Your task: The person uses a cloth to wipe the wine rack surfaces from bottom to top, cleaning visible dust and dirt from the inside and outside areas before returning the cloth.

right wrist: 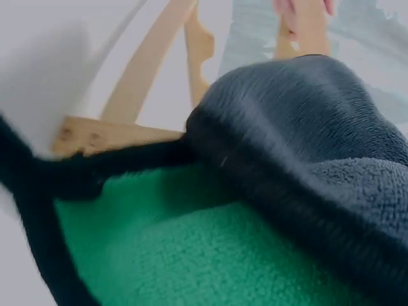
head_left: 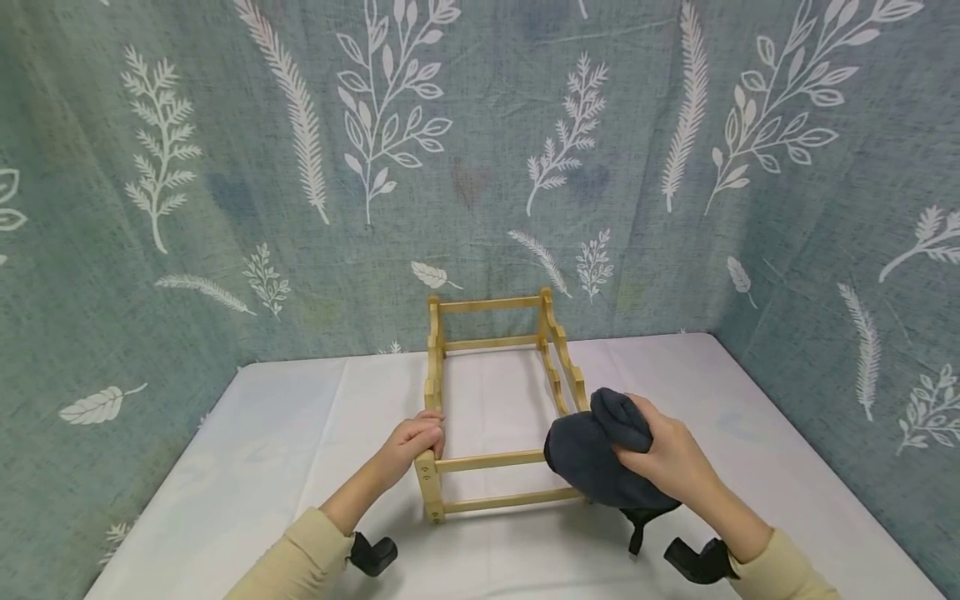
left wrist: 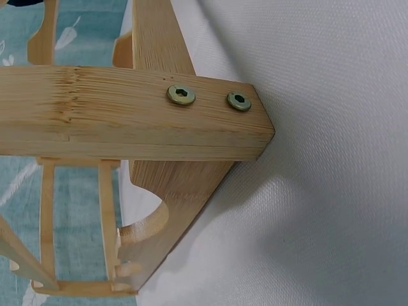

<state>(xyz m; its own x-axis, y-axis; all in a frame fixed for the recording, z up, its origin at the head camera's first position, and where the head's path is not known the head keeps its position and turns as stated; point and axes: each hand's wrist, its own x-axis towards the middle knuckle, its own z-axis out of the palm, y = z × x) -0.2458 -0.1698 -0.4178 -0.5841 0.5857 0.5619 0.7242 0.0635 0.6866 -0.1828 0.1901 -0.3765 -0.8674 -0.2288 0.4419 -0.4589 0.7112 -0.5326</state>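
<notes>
A light wooden rack with notched side rails stands on the white-covered table. My left hand grips the near left corner of its frame from above; the left wrist view shows the rack's end post with two bolts, and no hand. Bunched in my right hand is a dark grey cloth. The right wrist view shows its green underside and black edging. A black loop hangs from it. The cloth hides the rack's near right corner in the head view; whether it touches there I cannot tell.
White cloth covers the table. Green-blue fabric walls with white leaf prints enclose its back and sides. A black wrist mount sits on the left wrist, another on the right.
</notes>
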